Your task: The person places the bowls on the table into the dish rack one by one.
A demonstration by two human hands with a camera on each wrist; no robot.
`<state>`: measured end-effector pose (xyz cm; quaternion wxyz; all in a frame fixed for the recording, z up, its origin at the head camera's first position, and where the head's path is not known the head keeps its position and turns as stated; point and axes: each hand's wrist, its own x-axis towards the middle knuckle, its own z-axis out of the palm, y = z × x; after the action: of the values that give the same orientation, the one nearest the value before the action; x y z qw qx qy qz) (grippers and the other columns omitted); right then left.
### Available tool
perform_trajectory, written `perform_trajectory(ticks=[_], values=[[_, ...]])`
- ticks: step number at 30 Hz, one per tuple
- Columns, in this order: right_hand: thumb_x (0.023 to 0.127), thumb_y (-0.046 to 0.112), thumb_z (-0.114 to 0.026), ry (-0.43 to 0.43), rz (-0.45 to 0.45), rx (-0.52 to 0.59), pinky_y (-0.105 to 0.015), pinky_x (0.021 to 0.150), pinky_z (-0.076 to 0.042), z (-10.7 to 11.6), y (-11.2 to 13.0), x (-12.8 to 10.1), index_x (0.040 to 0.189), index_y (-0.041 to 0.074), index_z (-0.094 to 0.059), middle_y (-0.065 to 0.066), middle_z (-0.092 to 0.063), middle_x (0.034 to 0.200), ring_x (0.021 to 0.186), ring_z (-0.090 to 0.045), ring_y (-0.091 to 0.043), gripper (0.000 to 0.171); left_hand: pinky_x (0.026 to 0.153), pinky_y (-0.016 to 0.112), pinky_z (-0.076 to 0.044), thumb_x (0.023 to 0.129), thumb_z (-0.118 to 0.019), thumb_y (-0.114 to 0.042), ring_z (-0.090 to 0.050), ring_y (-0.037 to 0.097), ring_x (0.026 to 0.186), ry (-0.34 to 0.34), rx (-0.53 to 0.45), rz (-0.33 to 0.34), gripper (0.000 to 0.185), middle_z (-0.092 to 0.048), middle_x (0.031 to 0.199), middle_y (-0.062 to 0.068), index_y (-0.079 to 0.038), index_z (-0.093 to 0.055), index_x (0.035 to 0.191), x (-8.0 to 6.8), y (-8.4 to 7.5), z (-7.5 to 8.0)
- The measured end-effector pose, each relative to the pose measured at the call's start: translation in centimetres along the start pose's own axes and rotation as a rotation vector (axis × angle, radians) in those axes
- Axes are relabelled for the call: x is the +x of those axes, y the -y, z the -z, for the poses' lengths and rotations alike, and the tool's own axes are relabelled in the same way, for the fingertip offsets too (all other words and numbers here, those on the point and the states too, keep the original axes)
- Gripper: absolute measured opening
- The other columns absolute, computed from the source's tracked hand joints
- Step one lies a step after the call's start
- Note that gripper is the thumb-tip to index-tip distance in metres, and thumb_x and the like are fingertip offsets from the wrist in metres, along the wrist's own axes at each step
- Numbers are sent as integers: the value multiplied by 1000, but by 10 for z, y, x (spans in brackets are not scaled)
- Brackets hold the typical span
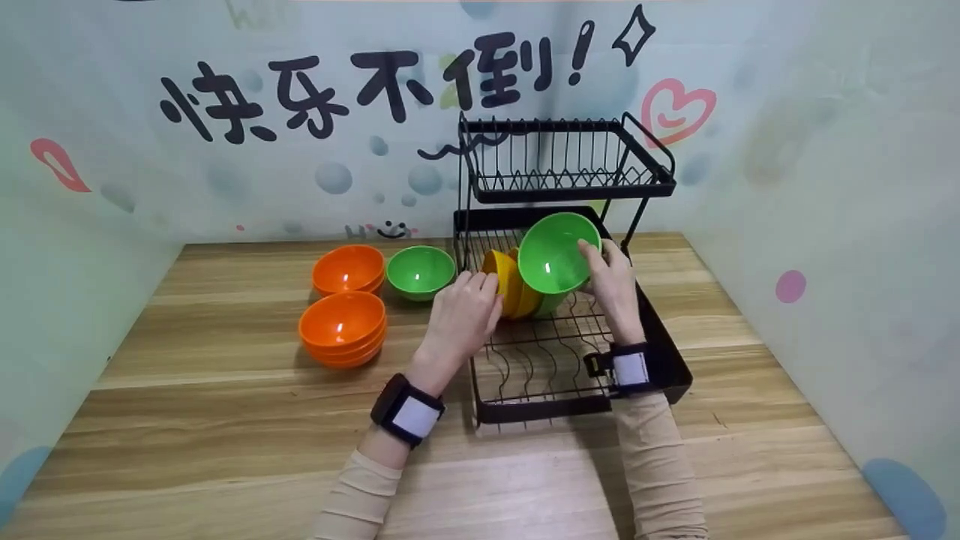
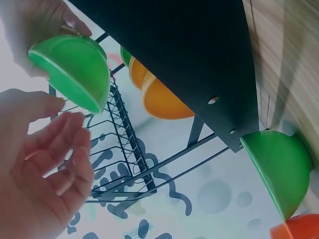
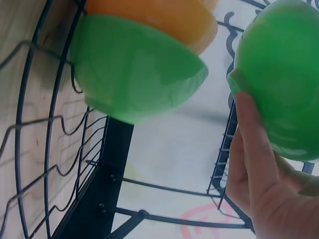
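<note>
— How did your head view look?
— Bright and even; soft shadows lay under your sleeves, and small glare spots sat in the orange bowls (image 1: 343, 328).
— And your wrist views?
— Washed out and hazy; your left hand (image 2: 40, 174) was blurred, edges bent.

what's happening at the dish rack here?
A person's right hand holds a green bowl on its side over the black dish rack's lower tier. The left hand touches the yellow-orange bowls racked on edge. Two orange stacks and another green bowl sit on the wooden table.
</note>
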<state>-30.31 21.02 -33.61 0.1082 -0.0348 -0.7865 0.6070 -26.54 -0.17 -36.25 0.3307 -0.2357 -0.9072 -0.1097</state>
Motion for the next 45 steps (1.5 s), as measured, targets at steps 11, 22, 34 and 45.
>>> perform_trajectory(ticks=[11,22,34,45], values=[[93,40,-56,-132,44,-50,-21,64,-56,17,-7,8,128,4,-52,-19,-61,108,81,-60,-16,51,63,42,-55,90,-61,-26,-64,28,83,216,81,179,26,-70,90,12,-2,-65,99,-4,6,-6],[91,40,-59,-282,64,-181,-24,69,-52,26,-14,13,133,4,-48,-22,-61,115,94,-60,-26,57,68,44,-55,91,-60,-29,-63,30,87,319,85,240,29,-69,91,14,-1,-65,98,-7,9,-9],[87,43,-61,-366,112,-289,-36,82,-46,25,-24,16,131,2,-49,-22,-56,117,102,-54,-30,61,68,44,-54,89,-62,-27,-63,30,87,362,89,260,28,-69,92,16,0,-66,96,-8,10,-11],[86,43,-64,-348,102,-307,-40,87,-49,24,-30,20,134,4,-45,-21,-51,123,106,-52,-29,66,68,45,-55,85,-66,-26,-64,32,86,388,87,257,27,-69,92,17,0,-68,92,-9,12,-13]])
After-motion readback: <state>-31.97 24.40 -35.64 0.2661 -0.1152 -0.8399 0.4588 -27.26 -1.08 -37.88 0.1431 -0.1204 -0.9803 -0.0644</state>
